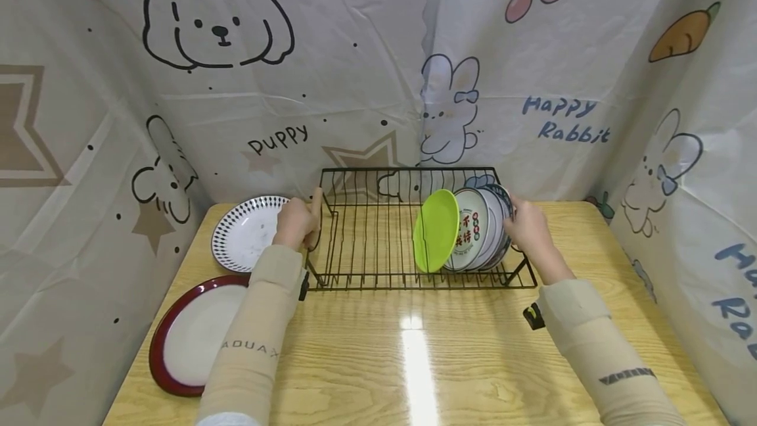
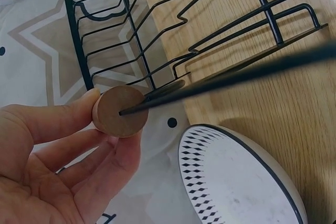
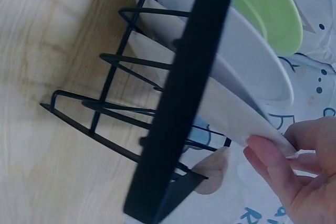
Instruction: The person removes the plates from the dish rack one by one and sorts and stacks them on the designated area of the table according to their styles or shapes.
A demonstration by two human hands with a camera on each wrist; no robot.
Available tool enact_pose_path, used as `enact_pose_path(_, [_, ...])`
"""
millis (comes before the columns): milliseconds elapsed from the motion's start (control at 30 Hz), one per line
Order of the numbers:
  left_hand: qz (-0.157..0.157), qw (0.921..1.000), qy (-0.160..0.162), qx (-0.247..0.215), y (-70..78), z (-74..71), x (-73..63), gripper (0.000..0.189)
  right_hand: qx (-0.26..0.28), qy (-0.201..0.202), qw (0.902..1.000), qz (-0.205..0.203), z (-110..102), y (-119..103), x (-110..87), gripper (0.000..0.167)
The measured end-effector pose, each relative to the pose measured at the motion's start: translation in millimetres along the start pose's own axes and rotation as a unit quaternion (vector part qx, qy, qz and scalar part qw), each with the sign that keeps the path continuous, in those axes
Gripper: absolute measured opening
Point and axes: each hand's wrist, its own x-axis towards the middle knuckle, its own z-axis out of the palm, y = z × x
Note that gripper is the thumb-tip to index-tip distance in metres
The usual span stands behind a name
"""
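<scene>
A black wire dish rack [image 1: 378, 288] stands on the table, with several plates upright at its right end. My left hand [image 1: 298, 221] holds the round wooden handle [image 2: 121, 111] at the rack's left end, thumb and fingers around its edge. At the other end, my right hand [image 1: 529, 232] pinches the rim of the outermost plate [image 3: 223, 108] between thumb and fingers. That plate leans in the wires beside other white plates. Leftmost in the row are a white plate with red and black characters [image 1: 473, 229] and a lime-green plate [image 1: 436, 232].
Left of the rack lies a white dish with a black diamond border [image 1: 248, 235]. Nearer the front is a white plate with a dark red rim [image 1: 201, 334], partly behind my left sleeve. Printed curtains [image 1: 355, 97] surround the wooden table [image 1: 355, 347].
</scene>
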Motion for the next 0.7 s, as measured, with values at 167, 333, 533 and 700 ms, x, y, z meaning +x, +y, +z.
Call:
enact_pose_path(167, [0.005, 1.0000, -0.003, 0.003, -0.7, 0.5, 1.4, 0.038, -0.012, 0.032, 0.9994, -0.007, -5.6, -4.9, -1.2, 0.053])
enact_pose_path(333, [0.001, 1.0000, -0.009, 0.001, -2.2, -1.3, 2.0, 0.029, -0.032, 0.067, 0.9972, -0.011, -15.9, -9.8, -1.3, 0.054])
enact_pose_path(533, [-0.002, 0.9998, -0.015, -0.015, -2.9, -2.6, 2.9, 0.015, -0.039, 0.095, 0.9946, -0.016, -30.1, -12.6, -3.8, 0.054])
enact_pose_path(700, [-0.001, 0.9997, -0.018, -0.015, -2.5, -1.4, 3.6, 0.014, -0.039, 0.141, 0.9885, -0.036, -39.8, -12.7, -7.1, 0.052])
